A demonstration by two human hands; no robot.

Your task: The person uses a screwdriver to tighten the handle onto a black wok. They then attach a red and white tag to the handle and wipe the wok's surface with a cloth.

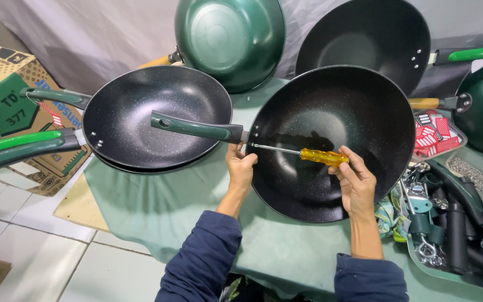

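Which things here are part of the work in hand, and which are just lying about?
In hand:
- black wok with dark green handle
- yellow-handled screwdriver, held by right hand, tip at the handle joint
- left hand at the wok's rim

Lying about:
- stacked pans
- upturned green wok
- cardboard box
- tray of spare handles

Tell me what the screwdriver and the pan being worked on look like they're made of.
Screwdriver: handle looks like clear amber plastic, glossy and see-through; shaft is bright bare metal. Pan: probably metal with a dark nonstick coating, black with fine pale speckles and a dull sheen. Its green handle looks like matte plastic, though that is uncertain.
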